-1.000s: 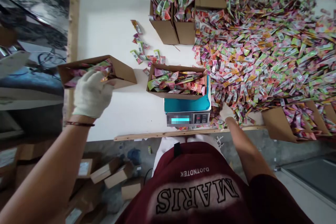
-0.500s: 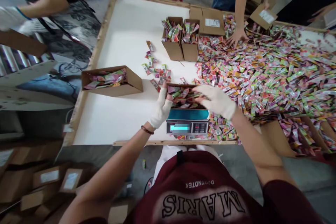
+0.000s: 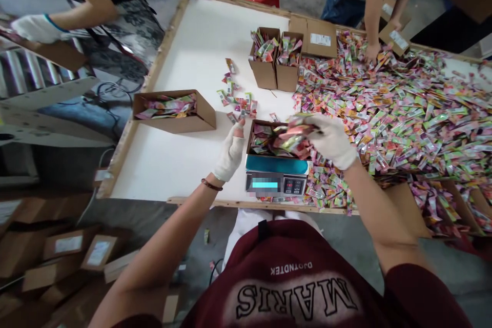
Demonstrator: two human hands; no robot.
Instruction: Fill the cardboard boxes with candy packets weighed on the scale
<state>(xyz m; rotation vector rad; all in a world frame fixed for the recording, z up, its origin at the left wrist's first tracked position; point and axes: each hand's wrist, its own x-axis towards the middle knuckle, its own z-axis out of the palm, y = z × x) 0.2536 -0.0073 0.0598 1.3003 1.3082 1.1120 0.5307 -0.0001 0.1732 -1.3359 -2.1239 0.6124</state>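
Note:
A cardboard box [image 3: 250, 139] holding small wrapped packets sits on the teal-topped digital scale [image 3: 277, 165], whose lit display faces me. My right hand [image 3: 333, 139], in a white fingerless glove, grips a bunch of colourful packets [image 3: 295, 136] over the box's right side; they are smeared by motion. Just left of the box is my left hand [image 3: 230, 154], gloved the same way, with thumb and fingers apart and nothing in it. Between that hand and the box there is a narrow gap.
A large heap of packets [image 3: 400, 97] covers the table's right side. Filled boxes stand at the back [image 3: 265, 74], at left [image 3: 180, 119] and at right [image 3: 407, 205]. A co-worker's hand [image 3: 372, 54] reaches into the heap; another person's gloved hand [image 3: 38, 28] is at the roller conveyor.
My right hand has risen from inside the box and moved right, with packets in its grip. My left hand has come off the box's left edge. The view has shifted slightly.

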